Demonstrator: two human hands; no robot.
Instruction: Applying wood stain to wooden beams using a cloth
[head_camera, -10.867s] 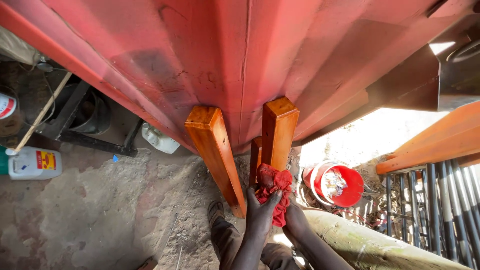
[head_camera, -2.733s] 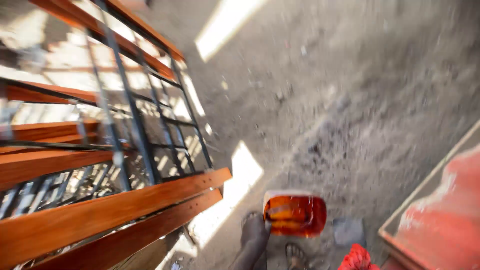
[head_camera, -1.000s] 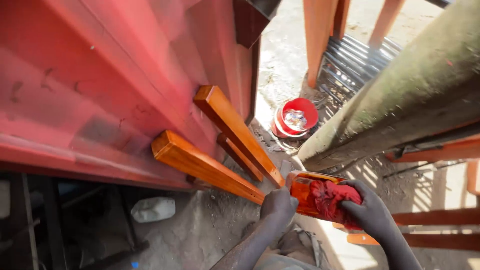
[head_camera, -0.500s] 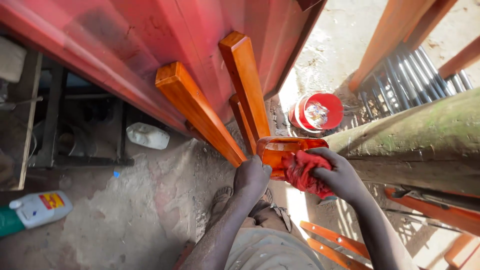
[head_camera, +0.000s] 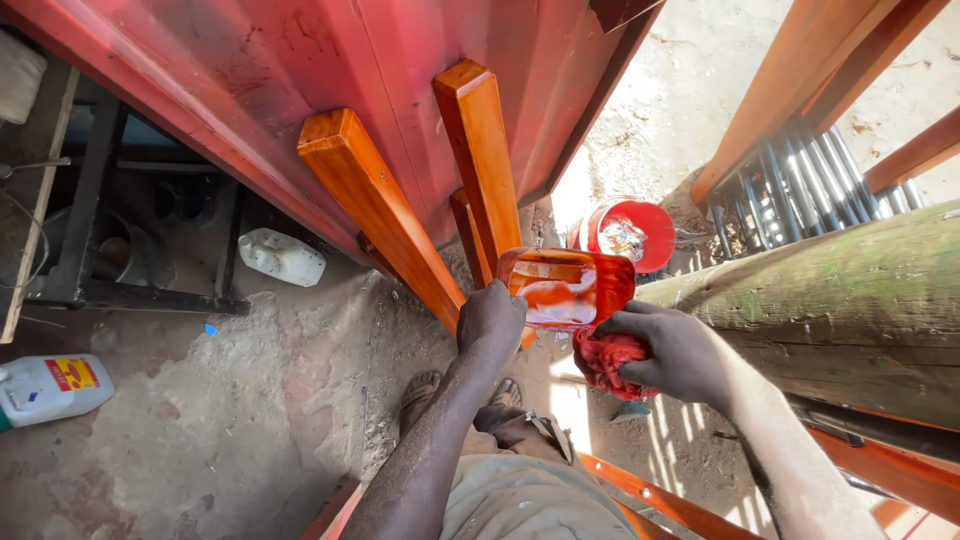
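Bare forearms, khaki trousers (head_camera: 530, 490), strapped sandals (head_camera: 425, 385)

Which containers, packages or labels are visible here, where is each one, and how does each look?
White jug: lying on the ground at far left, with a yellow and red label.
White jerrycan: lying on the ground under the red furniture, plain, no label seen.
Red bucket: standing on the ground beside the log, round, unlabelled.
Orange-stained tub: rectangular, translucent, held by the left hand; the right hand grips a red rag.
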